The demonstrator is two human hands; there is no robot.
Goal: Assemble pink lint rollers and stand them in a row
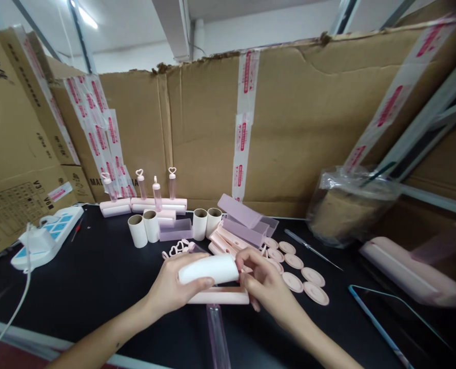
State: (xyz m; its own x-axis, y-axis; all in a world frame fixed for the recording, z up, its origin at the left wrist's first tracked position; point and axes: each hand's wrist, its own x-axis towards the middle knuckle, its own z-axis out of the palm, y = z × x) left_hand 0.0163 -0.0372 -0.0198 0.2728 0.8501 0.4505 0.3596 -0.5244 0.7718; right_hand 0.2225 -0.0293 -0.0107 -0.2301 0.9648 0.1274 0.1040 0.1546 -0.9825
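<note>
A white paper roll lies sideways in my left hand, whose thumb and fingers wrap round its left part. At its right end is my right hand, fingers curled and pinched together; what sits between the fingertips is hidden. Just below the roll is a pale pink bar, with a clear purple handle running down to the bottom edge. Whether either hand grips this bar cannot be made out. Beyond the hands are pink heart-shaped loops and a heap of long pink parts.
Several pink discs and a thin pointed tool lie right, near a phone and a bagged container. Upright rolls, purple covers and assembled pink rollers stand at the back. A power strip lies left.
</note>
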